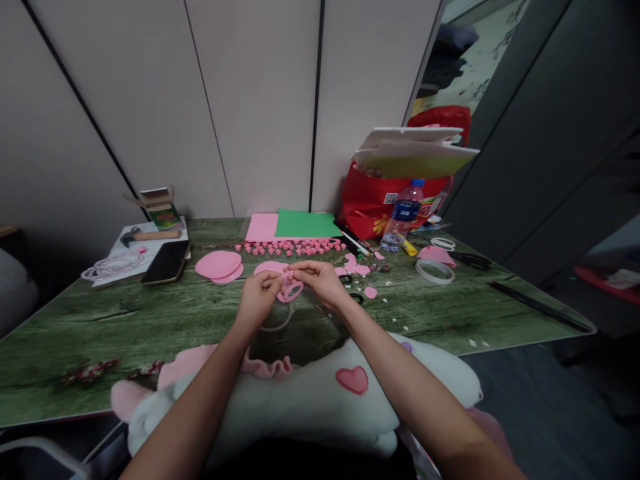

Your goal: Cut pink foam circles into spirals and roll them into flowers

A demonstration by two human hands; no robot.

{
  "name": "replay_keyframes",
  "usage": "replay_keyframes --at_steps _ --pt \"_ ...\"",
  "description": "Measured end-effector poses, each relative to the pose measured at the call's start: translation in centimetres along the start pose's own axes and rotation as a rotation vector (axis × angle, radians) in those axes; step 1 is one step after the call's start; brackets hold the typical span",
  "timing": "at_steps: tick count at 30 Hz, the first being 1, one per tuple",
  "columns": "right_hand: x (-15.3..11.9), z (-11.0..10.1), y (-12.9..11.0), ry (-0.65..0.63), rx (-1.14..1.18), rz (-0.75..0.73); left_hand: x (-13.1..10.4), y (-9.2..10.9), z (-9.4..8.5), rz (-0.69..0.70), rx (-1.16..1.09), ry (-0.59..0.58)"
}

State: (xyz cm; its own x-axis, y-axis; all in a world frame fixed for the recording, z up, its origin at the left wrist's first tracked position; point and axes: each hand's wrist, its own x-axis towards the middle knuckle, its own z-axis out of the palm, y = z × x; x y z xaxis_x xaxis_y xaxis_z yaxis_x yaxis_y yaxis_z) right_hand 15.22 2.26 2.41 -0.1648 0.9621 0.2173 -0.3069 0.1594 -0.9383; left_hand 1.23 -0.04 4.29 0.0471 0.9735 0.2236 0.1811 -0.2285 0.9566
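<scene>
Close together above the middle of the table, my left hand and my right hand pinch a small pink piece, its exact form too small to make out. Right below the fingertips is a pink ring, round and with a pale centre; I cannot tell whether it is joined to the pinched piece. Behind the hands lies a pink oval sheet, partly covered by them. A row of small pink beads or buds runs along the table farther back. A thin pale cord loop hangs or lies beneath.
Pink ovals, a phone and a hammer lie left. Pink and green sheets lie behind. A water bottle, red bag, tape roll and scissors are right. A plush rests across my lap.
</scene>
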Motion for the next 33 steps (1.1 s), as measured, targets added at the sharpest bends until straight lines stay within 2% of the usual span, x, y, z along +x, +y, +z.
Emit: replay_keyframes --at_steps 8,24,33 --pt "0.11 -0.04 0.2 0.052 -0.051 -0.033 -0.05 -0.07 -0.04 0.025 0.023 -0.006" --pt "-0.06 0.0 0.01 -0.027 0.032 0.007 0.03 0.07 -0.04 0.003 -0.001 -0.015" --pt "0.02 -0.04 0.14 0.051 -0.042 -0.022 -0.22 0.42 0.01 -0.03 -0.013 -0.023"
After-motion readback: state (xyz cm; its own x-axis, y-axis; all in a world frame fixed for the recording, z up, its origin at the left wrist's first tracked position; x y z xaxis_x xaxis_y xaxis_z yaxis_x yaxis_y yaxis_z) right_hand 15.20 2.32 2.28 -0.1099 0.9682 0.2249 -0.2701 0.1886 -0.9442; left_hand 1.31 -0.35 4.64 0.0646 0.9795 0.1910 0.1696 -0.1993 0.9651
